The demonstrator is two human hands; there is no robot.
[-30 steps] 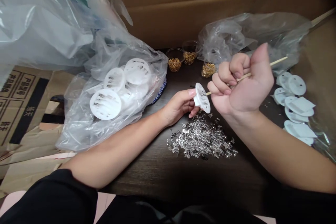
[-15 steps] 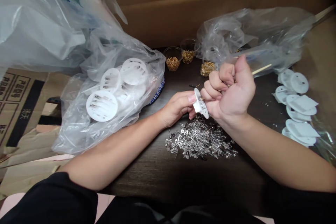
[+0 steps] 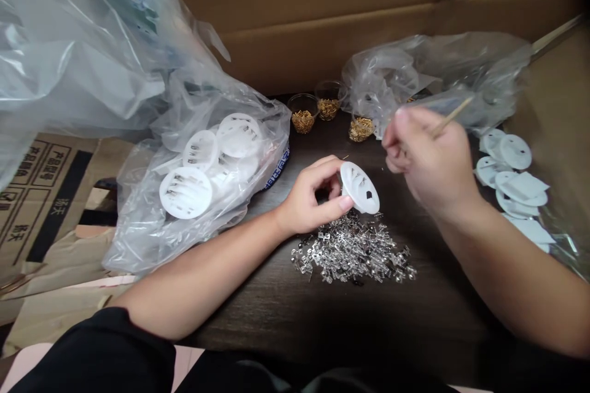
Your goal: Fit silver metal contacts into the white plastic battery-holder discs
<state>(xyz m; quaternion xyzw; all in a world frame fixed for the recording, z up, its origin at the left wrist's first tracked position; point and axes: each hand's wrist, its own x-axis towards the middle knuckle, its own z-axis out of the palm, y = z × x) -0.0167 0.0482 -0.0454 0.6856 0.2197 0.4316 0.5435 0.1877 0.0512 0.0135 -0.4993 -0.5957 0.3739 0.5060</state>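
Cardboard wall [image 3: 322, 0] boxes in the back of the dark table [image 3: 258, 301], likely keeping small stuff from straying. Big clear bag [image 3: 69, 55] on the person's left, white discs [image 3: 185, 193] at its low end, seemingly within easy reach. Smaller clear bag [image 3: 461, 67] back right. Silver metal parts [image 3: 357, 252] heaped loose, near and below the hands, probably for quick picking.

From where I stand, right hand [image 3: 431, 156] is raised, a bit blurred, fingers curled nearly closed round a stick. Left hand [image 3: 302, 202] has thumb and fingers partly open, pinching one white disc [image 3: 353, 181] by its edge; that grip leaves the slotted face uncovered. Disc sits tilted between the hands, above the heap. Clear cups [image 3: 303, 96] behind hold golden pieces [image 3: 303, 121], presumably kept apart from the silver. Thin wooden stick [image 3: 454, 115] pokes out of the fist; can't tell where its other end sits.
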